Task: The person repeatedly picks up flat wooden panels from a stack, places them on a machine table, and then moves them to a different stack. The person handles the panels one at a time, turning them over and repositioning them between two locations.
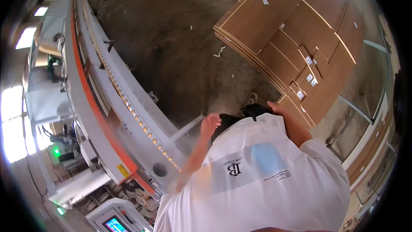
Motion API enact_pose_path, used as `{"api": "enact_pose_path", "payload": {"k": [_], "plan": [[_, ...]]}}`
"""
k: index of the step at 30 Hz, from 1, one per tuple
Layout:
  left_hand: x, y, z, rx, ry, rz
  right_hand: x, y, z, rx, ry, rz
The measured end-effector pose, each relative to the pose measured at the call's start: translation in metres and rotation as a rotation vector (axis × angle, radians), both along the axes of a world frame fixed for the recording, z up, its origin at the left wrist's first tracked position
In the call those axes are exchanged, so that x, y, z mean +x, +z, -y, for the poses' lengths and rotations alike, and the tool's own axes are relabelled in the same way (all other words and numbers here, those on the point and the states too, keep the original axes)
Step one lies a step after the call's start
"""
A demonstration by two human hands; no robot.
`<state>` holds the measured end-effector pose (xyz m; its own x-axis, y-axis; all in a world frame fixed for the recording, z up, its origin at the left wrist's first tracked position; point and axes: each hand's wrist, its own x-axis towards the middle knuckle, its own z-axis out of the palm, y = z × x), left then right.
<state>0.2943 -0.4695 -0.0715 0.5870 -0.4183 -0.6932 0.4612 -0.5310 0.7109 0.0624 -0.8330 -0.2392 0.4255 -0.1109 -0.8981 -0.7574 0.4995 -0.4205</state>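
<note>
My left hand (pixel 210 124) hangs in front of my body, beside the long edge of the machine (pixel 148 107). Its fingers are loosely curled and a little apart, with nothing seen in them. At the near corner of a stack of brown wood panels (pixel 274 13) is my right hand (pixel 275 108). One digit sticks out from it; the other fingers are hidden, and I cannot tell whether it touches the stack. Several panels with pale edges and small white labels (pixel 265 1) lie on top, with narrower drilled pieces (pixel 310 62) near the middle.
The grey machine with an orange-red strip (pixel 92 99) and a row of yellowish rollers (pixel 124 99) runs along the left. A control panel with a lit screen (pixel 115 224) stands at lower left. White scraps (pixel 219 52) lie on the dark floor. Metal rails (pixel 356 109) stand at right.
</note>
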Motion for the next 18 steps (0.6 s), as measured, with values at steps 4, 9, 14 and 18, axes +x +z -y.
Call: {"api": "enact_pose_path", "payload": {"k": [4, 9, 14, 18], "plan": [[0.088, -0.008, 0.088, 0.053, -0.194, 0.024, 0.067, 0.048, 0.049, -0.333, 0.127, -0.001], [0.191, -0.064, 0.178, 0.128, -0.579, 0.162, 0.130, 0.028, 0.087, -0.189, -0.208, -0.025], [0.299, -0.165, 0.286, 0.289, -0.674, 0.449, 0.196, -0.013, 0.109, -0.194, -0.437, -0.002], [0.383, -0.215, 0.378, 0.259, -0.627, 0.566, 0.252, -0.052, 0.137, -0.372, -0.445, -0.053]]}}
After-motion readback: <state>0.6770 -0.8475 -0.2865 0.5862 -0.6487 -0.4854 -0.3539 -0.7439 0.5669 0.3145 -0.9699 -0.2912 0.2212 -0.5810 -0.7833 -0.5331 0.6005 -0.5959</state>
